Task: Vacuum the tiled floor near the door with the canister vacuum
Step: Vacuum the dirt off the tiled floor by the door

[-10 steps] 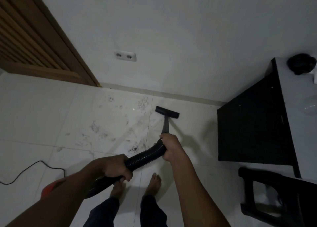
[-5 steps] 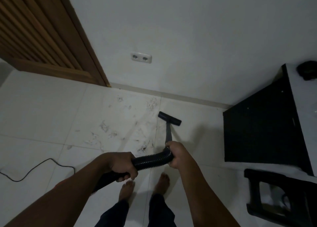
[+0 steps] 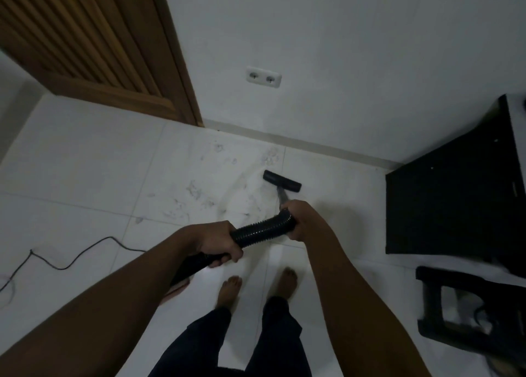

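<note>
Gripping: both my hands are closed on the black ribbed hose of the vacuum, held out in front of me above the floor.
Left hand: my left hand has its fingers curled right round the lower part of the hose, knuckles up, thumb hidden beneath.
Right hand: my right hand is wrapped round the hose's far end, where it meets the grey wand; its fingertips are hidden behind the hose.
Wand: short and tilted, running from my right hand down and away to the nozzle.
Floor nozzle: black, wide and flat, resting on the white tiled floor close to a grout line, near the baseboard but apart from it.
Dirt: dark scuffs and wisps scattered over the tile to the left of the nozzle, some reaching up toward the wall.
Door: brown wood with slats, at the upper left, its frame meeting the floor well to the left of the nozzle.
Power cord: thin and black, snaking loosely over the tiles at the left, beyond my left forearm.
Canister: hidden; a reddish edge shows under my left forearm, and I cannot tell what it is.
Wall socket: white double outlet low on the wall, above the nozzle.
Cabinet: black, standing against the wall to the right of the nozzle, well apart from it.
Stool: black plastic, at the lower right, nearer than the cabinet.
Feet: my bare feet stand side by side on the tiles below the hose, dark trouser legs above them.
</note>
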`<state>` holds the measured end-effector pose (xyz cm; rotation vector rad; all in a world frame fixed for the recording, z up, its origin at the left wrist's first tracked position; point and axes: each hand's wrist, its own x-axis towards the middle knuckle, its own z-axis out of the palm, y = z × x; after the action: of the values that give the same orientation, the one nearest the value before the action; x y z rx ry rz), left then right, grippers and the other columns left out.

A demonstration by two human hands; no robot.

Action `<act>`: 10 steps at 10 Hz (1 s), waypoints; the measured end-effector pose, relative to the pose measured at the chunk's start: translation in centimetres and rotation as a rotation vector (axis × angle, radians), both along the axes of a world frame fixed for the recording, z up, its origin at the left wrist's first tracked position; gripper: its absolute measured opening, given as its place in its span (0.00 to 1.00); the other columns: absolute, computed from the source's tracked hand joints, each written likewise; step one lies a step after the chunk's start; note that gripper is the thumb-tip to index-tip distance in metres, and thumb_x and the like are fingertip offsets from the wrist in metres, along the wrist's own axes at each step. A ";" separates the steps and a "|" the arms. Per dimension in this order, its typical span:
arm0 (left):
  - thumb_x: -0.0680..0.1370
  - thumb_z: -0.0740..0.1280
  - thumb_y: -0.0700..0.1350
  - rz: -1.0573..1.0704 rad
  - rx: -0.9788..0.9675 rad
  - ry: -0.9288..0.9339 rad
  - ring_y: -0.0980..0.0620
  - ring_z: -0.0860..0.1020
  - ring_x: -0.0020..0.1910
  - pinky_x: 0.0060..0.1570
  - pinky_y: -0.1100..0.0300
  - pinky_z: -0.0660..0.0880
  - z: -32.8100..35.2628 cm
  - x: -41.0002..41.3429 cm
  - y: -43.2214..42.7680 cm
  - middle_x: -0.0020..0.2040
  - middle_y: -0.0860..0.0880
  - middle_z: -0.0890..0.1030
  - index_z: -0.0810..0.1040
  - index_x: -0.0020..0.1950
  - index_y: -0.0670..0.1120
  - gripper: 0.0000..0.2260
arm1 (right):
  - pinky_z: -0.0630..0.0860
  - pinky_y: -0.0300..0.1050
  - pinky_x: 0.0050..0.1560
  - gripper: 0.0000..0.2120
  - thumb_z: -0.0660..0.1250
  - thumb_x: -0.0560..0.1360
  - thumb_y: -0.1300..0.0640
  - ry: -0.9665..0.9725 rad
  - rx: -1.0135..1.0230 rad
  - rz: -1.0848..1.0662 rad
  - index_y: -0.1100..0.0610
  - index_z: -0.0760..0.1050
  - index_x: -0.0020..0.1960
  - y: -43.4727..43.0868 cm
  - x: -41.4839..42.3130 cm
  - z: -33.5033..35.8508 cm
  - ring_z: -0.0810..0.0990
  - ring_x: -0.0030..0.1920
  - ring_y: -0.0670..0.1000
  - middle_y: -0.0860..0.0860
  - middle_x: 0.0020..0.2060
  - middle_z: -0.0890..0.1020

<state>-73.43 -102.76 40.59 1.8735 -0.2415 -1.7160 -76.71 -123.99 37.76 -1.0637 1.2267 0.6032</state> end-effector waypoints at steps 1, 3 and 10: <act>0.68 0.70 0.38 0.011 0.013 -0.019 0.48 0.72 0.23 0.31 0.58 0.72 -0.5 -0.5 1.5 0.27 0.45 0.75 0.75 0.30 0.42 0.07 | 0.75 0.47 0.32 0.07 0.59 0.80 0.62 -0.001 -0.042 0.077 0.63 0.70 0.57 1.8 0.7 -0.7 0.77 0.37 0.53 0.57 0.41 0.76; 0.66 0.70 0.39 0.097 -0.038 0.004 0.47 0.72 0.24 0.32 0.56 0.72 -1.0 -1.2 4.5 0.29 0.42 0.75 0.74 0.31 0.42 0.07 | 0.78 0.46 0.39 0.16 0.59 0.79 0.62 -0.086 -0.116 0.227 0.62 0.73 0.65 4.4 1.9 -0.5 0.77 0.39 0.51 0.53 0.42 0.77; 0.67 0.70 0.39 0.286 -0.009 -0.092 0.49 0.71 0.22 0.30 0.57 0.70 -0.5 -2.7 8.2 0.26 0.45 0.76 0.74 0.29 0.44 0.08 | 0.79 0.57 0.56 0.13 0.63 0.77 0.63 -0.025 -0.050 0.106 0.64 0.72 0.60 8.5 4.6 -1.9 0.80 0.50 0.60 0.59 0.49 0.77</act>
<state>-76.15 -94.60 40.09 1.8805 -0.0152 -1.4369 -72.06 -115.46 35.90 -1.1804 1.1745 0.6421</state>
